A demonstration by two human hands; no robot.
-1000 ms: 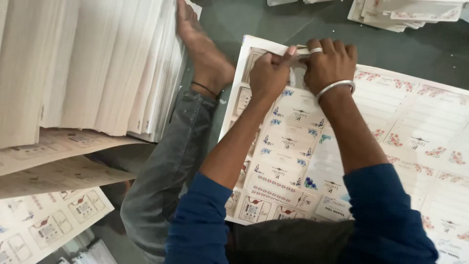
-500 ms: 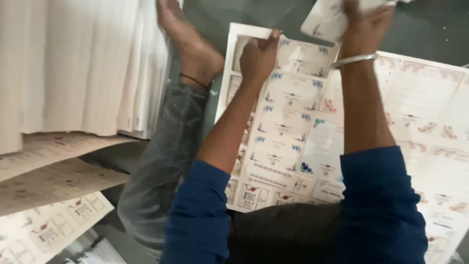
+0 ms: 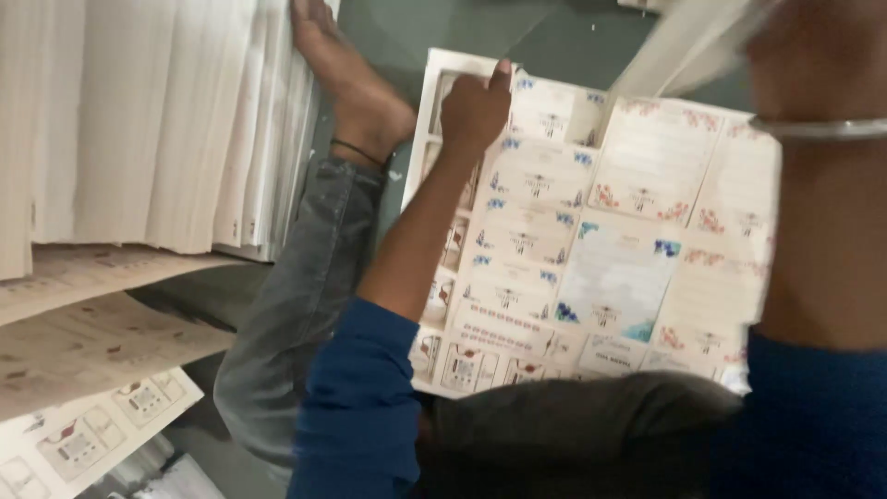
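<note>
A pile of printed card sheets [image 3: 591, 249] with floral designs lies on the floor in front of me. My left hand [image 3: 474, 108] rests curled on its far left corner, thumb up, and pinches the top edge there. My right hand [image 3: 802, 46] is raised close to the camera and blurred, with a metal bangle [image 3: 822, 127] on the wrist. It holds a pale sheet [image 3: 688, 42] lifted off the pile's far right side. My blue sleeves fill the bottom of the view.
My bare foot [image 3: 356, 88] and grey-trousered leg [image 3: 296, 305] stretch along the pile's left side. Tall stacks of pale sheets [image 3: 139, 120] stand at the left, with more printed sheets [image 3: 83, 434] below them. Dark green floor [image 3: 554, 37] shows beyond the pile.
My right hand has pulled a sheet up from the pile's top edge and lifted it toward the camera. My left hand has stayed on the far left corner.
</note>
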